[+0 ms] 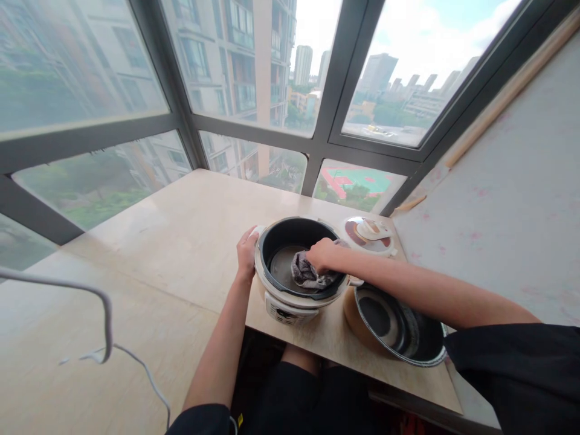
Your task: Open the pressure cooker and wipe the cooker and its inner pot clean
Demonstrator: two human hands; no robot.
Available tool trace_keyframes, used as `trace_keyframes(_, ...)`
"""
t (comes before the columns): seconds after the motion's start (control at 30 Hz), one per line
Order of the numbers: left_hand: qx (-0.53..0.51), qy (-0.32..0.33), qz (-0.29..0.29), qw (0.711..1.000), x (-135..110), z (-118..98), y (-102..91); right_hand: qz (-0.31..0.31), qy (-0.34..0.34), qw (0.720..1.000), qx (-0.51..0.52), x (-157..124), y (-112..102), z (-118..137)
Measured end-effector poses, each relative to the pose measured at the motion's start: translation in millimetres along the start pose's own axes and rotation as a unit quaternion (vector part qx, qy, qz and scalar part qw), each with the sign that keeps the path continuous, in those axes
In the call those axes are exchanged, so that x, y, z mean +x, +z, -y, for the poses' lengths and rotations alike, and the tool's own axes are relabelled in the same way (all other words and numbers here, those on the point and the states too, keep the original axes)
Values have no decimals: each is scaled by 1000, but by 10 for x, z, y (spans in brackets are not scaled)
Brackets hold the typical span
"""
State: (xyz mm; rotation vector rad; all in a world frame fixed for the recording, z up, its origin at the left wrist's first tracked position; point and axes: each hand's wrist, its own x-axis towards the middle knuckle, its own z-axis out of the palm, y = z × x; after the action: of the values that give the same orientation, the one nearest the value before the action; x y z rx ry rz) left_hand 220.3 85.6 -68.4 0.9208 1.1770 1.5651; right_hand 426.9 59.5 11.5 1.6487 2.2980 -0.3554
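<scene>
A white rice cooker (283, 299) with a dark inside stands open on the pale wooden counter (181, 254), close to its front edge. My left hand (247, 252) grips the cooker's left rim and steadies it. My right hand (321, 255) reaches down into the cooker and is closed on a crumpled grey cloth (304, 273), which is pressed against the dark bottom. Just to the right lies a metal inner pot (399, 326), tipped on its side with its mouth facing me, under my right forearm.
The cooker's lid (368, 233), white with a brown ring, lies behind it near the right wall. A white cord (106, 326) hangs at the lower left. Large windows run along the counter's far edge. A papered wall (512, 199) closes off the right side.
</scene>
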Motion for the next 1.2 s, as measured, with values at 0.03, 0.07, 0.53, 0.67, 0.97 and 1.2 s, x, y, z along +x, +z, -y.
trace_keyframes(0.03, 0, 3, 1, 1000, -2, -2, 0, 6, 3, 999, -47, -3, -19, -9)
trace_keyframes(0.07, 2, 8, 2, 1000, -3, -5, 1, 17, 1, 995, -99, -9, -40, -13)
trace_keyframes(0.53, -14, 1, -3, 1000, -50, -33, 23, 50, -115, 985, -121, -97, 81, 160)
trace_keyframes(0.67, -7, 1, -7, 1000, -65, -47, 23, 58, -108, 975, -187, -149, 60, 255)
trace_keyframes(0.97, 6, -3, -10, 1000, -75, -53, 17, 26, -16, 989, -142, -75, -162, 236)
trace_keyframes(1.2, -22, -31, -23, 999, -82, -79, 11, -51, -71, 986, -143, 248, -94, 172)
